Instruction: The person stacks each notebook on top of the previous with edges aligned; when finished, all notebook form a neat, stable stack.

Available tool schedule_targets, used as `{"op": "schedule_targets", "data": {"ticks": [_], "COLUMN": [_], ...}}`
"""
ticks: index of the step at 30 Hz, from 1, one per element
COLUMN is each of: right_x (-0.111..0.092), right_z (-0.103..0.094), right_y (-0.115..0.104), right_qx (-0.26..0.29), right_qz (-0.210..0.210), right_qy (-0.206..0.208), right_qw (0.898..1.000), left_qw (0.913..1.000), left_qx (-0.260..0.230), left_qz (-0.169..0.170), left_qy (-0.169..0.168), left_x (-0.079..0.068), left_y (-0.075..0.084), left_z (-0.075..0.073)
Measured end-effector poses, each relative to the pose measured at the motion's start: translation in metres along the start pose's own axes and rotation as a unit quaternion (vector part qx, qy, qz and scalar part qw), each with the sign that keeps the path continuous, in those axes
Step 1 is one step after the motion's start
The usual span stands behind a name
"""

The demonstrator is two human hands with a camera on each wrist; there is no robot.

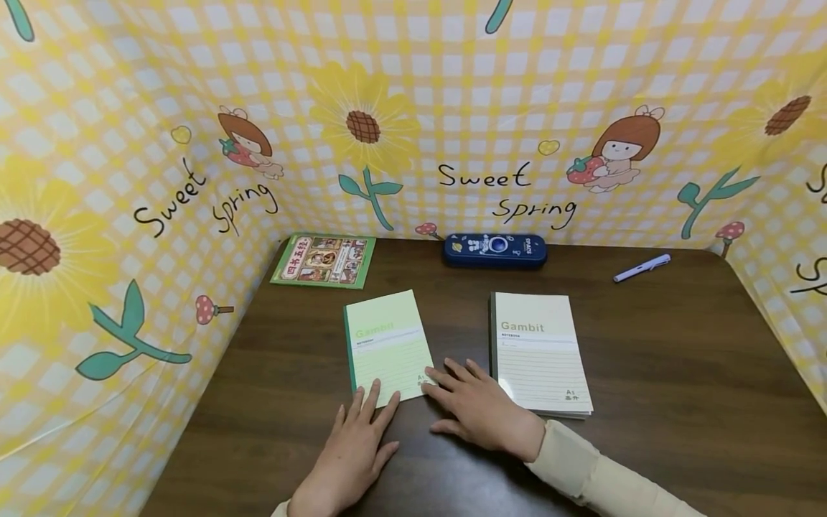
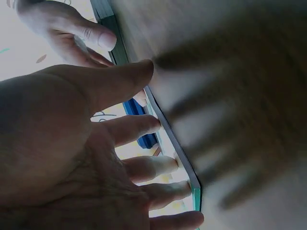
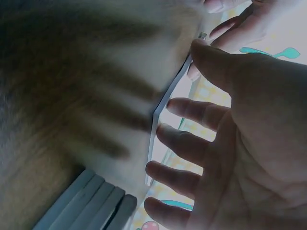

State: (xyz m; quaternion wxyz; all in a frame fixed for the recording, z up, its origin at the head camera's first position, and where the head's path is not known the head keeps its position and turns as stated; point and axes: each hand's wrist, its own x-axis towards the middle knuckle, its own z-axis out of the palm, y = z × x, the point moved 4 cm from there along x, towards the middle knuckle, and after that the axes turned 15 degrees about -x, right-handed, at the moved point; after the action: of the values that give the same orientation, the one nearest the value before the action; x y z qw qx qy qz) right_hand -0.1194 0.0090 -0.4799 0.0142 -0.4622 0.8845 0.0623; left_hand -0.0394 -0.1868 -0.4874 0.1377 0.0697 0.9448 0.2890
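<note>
A pale green notebook with a dark green spine lies slightly turned on the table. My left hand has its fingers spread, the fingertips at the notebook's near edge. At its near right corner are the extended fingertips of my right hand. Seen low in the left wrist view, the notebook's thin edge runs along the fingertips. Neither hand grips anything. Right of my right hand lies a stack of cream notebooks with a dark spine; several layers show at the stack's edge in the right wrist view.
A green-bordered picture book lies at the back left of the dark wooden table. Along the back edge is a navy pencil case, with a lavender pen farther right. Yellow checked cloth walls the table's back and sides.
</note>
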Motion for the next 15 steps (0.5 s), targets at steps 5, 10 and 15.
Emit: {"op": "schedule_targets", "data": {"ticks": [5, 10, 15], "right_x": [0.001, 0.005, 0.007], "right_z": [-0.001, 0.001, 0.004], "right_y": [0.0, 0.001, 0.005], "right_qx": [0.019, 0.051, 0.149], "right_qz": [0.001, 0.005, 0.027], "right_qy": [0.006, 0.023, 0.036], "right_qw": [1.0, 0.998, 0.988], "left_qw": [0.9999, 0.9985, 0.9864], "left_qx": [0.005, -0.022, -0.103], "left_qz": [0.01, 0.017, -0.025], "left_qy": [0.006, 0.047, 0.126], "left_x": [0.0, 0.002, 0.007], "left_y": [0.001, -0.001, -0.007], "left_z": [-0.001, -0.007, -0.016]}}
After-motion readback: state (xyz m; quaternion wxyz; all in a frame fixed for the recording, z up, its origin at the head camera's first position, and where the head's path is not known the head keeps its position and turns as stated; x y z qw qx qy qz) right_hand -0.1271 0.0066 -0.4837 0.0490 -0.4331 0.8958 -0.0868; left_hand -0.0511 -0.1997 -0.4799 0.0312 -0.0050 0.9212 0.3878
